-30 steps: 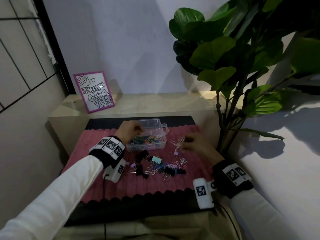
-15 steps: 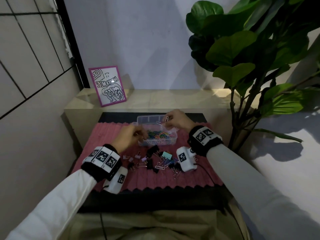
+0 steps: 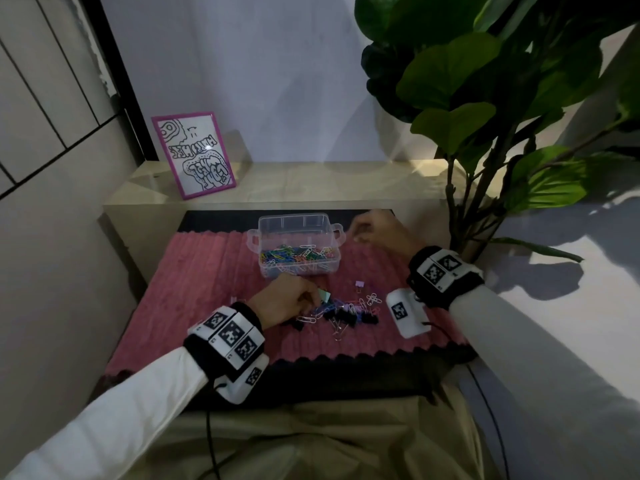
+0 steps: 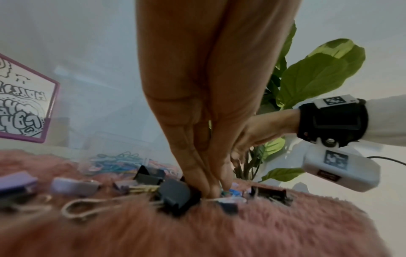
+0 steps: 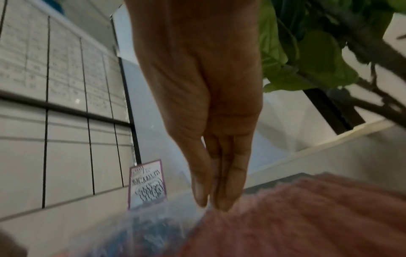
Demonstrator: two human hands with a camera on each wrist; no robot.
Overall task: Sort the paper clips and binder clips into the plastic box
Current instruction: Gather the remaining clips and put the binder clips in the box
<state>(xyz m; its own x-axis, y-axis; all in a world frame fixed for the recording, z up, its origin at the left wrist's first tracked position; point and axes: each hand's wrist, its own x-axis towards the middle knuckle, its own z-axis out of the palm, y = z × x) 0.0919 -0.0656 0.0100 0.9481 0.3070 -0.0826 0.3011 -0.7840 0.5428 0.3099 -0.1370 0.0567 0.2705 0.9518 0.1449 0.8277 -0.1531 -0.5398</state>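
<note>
Holding coloured paper clips (image 3: 298,255), clear plastic box (image 3: 266,226) on pink mat (image 3: 207,271).

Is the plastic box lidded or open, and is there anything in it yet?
Open and partly filled: the plastic box shows no lid, and colourful paper clips cover its bottom. No binder clips visible inside.

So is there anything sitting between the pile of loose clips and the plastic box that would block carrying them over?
Nothing visible does. The loose clips lie on the pink mat just in front of the lidless plastic box, with only bare mat between. The left hand is down in the pile; the right hand is off beside the box's right handle.
</note>
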